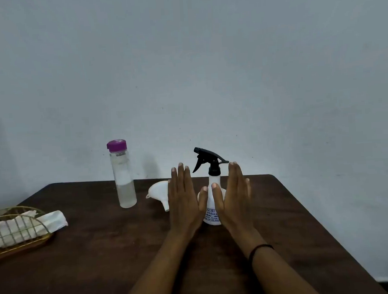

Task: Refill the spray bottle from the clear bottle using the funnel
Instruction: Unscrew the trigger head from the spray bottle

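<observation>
- Left hand (pixel 184 203) and right hand (pixel 234 199), fingers straight, flank the upright spray bottle (pixel 214 190) (holding nothing).
- Funnel (pixel 158 191) lies beside the capped clear bottle (pixel 123 182) on the counter (pixel 104 252).

White spray bottle (pixel 213 197) with black trigger; clear bottle (pixel 123 183) capped purple; white funnel (pixel 158 191).

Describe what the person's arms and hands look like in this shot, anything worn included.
Both forearms are bare, with no sleeves in view. The right hand has a thin black band around its wrist; the left hand and its wrist carry nothing. No rings or gloves show on either hand. The fingernails look short and pale, with no coloured polish visible.
</observation>
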